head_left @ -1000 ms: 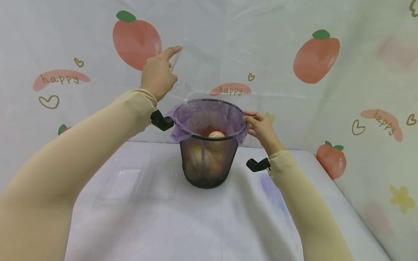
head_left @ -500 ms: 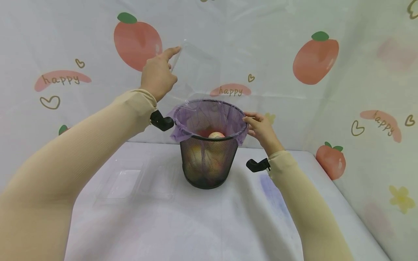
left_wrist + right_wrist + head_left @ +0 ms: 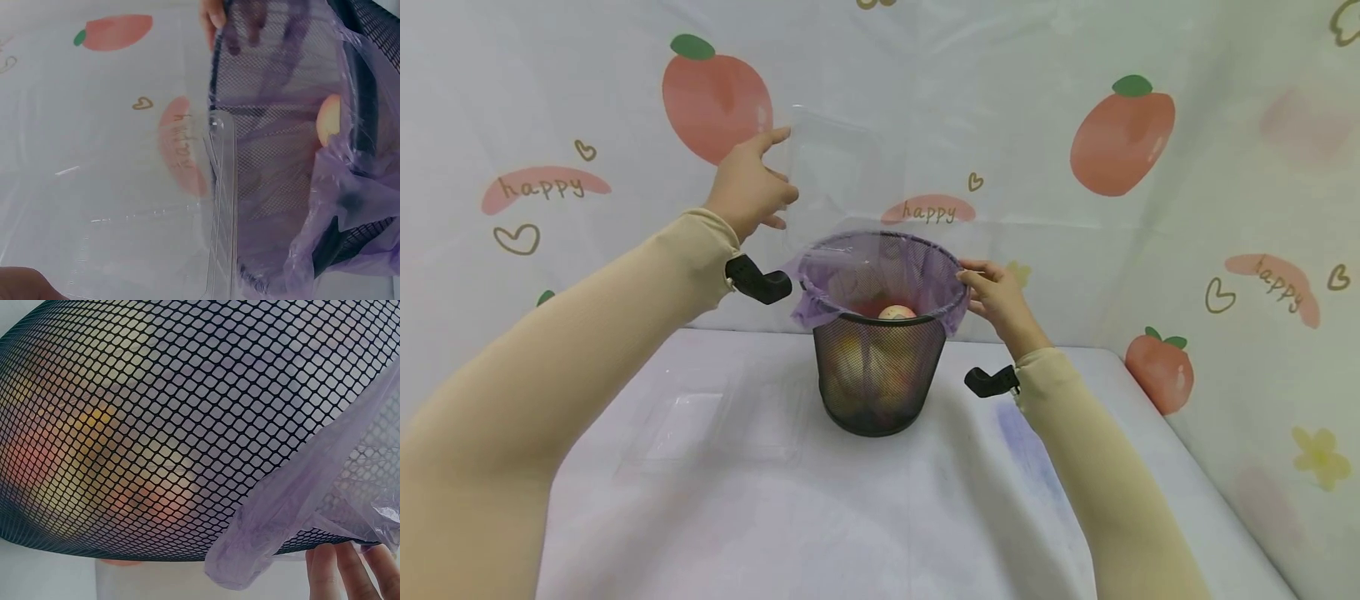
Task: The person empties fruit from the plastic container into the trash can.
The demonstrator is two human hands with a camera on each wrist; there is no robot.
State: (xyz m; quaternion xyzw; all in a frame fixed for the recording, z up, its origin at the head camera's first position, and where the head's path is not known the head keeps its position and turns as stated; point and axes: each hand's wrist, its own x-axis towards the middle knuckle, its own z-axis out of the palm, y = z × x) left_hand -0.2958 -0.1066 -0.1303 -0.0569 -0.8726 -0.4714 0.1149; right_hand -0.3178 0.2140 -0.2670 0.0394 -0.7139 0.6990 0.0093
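A black wire mesh trash bin (image 3: 880, 400) stands on the white table, its purple liner bag (image 3: 817, 307) folded over the rim. Inside, a pale red-and-yellow round fruit (image 3: 897, 312) shows near the front rim, with more yellow and reddish shapes blurred behind the mesh (image 3: 144, 494). My left hand (image 3: 751, 185) pinches a clear plastic box (image 3: 838, 167) by its left side. The box hangs upright over the bin's back left, its lower edge overlapping the rim in the head view. On the bin's right side, my right hand (image 3: 1000, 296) grips the lined rim, thumb towards the inside, fingers outside.
Left of the bin, clear plastic trays (image 3: 681, 425) lie on the table (image 3: 880, 517), hard to see against the white. A white cloth backdrop (image 3: 1015, 100) with printed fruit rises behind the table and along its right.
My left hand has moved slightly left and down, its fingers more spread, and the clear box has come down and left with it, turning more face-on. My right hand keeps its place on the rim.
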